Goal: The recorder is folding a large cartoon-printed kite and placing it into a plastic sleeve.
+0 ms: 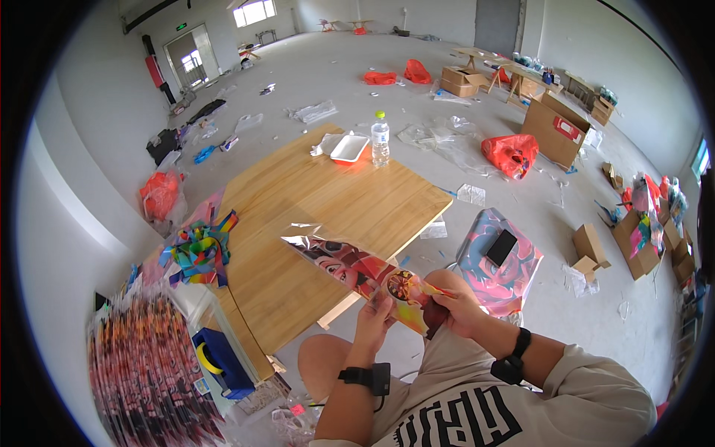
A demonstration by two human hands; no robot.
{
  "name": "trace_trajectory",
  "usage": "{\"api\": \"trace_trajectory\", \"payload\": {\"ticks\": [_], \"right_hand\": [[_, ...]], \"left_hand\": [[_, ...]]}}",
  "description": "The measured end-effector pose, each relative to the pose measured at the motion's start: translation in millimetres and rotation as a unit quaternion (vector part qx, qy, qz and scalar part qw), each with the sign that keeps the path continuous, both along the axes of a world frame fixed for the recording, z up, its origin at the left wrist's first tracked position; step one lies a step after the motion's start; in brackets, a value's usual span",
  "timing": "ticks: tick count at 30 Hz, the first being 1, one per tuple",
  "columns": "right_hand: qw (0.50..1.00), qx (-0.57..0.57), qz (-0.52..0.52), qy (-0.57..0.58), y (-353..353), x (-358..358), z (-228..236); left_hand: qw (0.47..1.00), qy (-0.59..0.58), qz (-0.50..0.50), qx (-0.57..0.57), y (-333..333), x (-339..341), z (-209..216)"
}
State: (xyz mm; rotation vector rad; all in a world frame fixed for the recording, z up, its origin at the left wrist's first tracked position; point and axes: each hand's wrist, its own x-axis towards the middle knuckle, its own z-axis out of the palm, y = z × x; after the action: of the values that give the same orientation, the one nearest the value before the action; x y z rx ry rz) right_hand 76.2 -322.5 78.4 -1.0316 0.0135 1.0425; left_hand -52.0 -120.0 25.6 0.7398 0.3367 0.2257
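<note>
A long, brightly printed folded sheet in a clear plastic bag (346, 266) slants over the near edge of the wooden table, with a see-through empty end at its far left. My left hand (376, 316) is closed on its near part from the left side. On the other side, my right hand (460, 307) pinches the near right end, close to my knee. Red, yellow and black artwork shows through the plastic. Fingers cover part of the near end, so whether it is sealed cannot be told.
The wooden table (298, 201) bears a water bottle (380, 141), a white-and-red tray (350, 150) and rainbow ribbons (199, 249). Left are stacked printed packages (149, 365) and a blue tape dispenser (223, 365). Right, a phone (501, 247) lies on a printed seat (484, 279). Boxes (555, 130) stand beyond.
</note>
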Motion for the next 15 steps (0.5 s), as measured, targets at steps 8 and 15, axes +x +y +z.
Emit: {"api": "trace_trajectory", "payload": {"ticks": [8,15], "right_hand": [[0.998,-0.052,0.010,-0.027,2,-1,-5],[0.977,-0.049,-0.069,-0.197,-4,12,-11]], "left_hand": [[0.985,0.029,-0.068,-0.156,2,0,14],[0.981,-0.057,-0.004,-0.186,1,9,-25]]}}
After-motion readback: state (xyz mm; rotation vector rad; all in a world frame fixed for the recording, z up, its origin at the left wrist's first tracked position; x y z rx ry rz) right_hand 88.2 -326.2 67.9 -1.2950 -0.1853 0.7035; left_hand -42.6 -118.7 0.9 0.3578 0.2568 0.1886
